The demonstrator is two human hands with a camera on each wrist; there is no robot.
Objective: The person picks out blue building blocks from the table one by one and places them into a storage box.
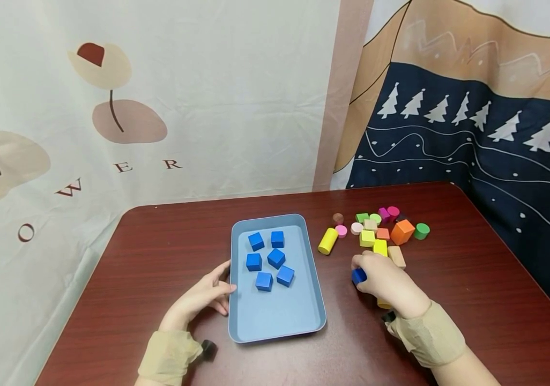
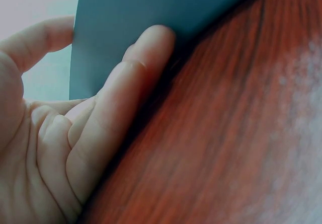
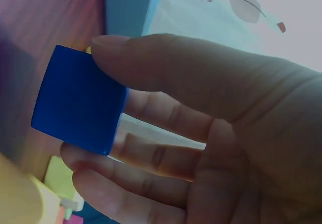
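A light-blue tray (image 1: 275,316) lies on the table with several blue cubes (image 1: 276,258) in its upper part. At the tray's left side, my left hand (image 1: 206,295) holds the edge, thumb at the rim and fingers along the outer wall, as the left wrist view shows on the tray wall (image 2: 110,17). Right of the tray, my right hand (image 1: 386,279) pinches another blue cube (image 3: 78,100) between thumb and fingers. In the head view the hand partly covers that cube. A yellow block (image 1: 384,304) shows partly from beneath this hand.
Beyond the right hand lies a cluster of coloured blocks, with an orange cube (image 1: 402,232), a green cylinder (image 1: 421,231) and a wooden block (image 1: 396,257). A yellow cylinder (image 1: 328,241) lies between tray and cluster. The dark-red table (image 1: 159,241) meets hanging cloths at the back.
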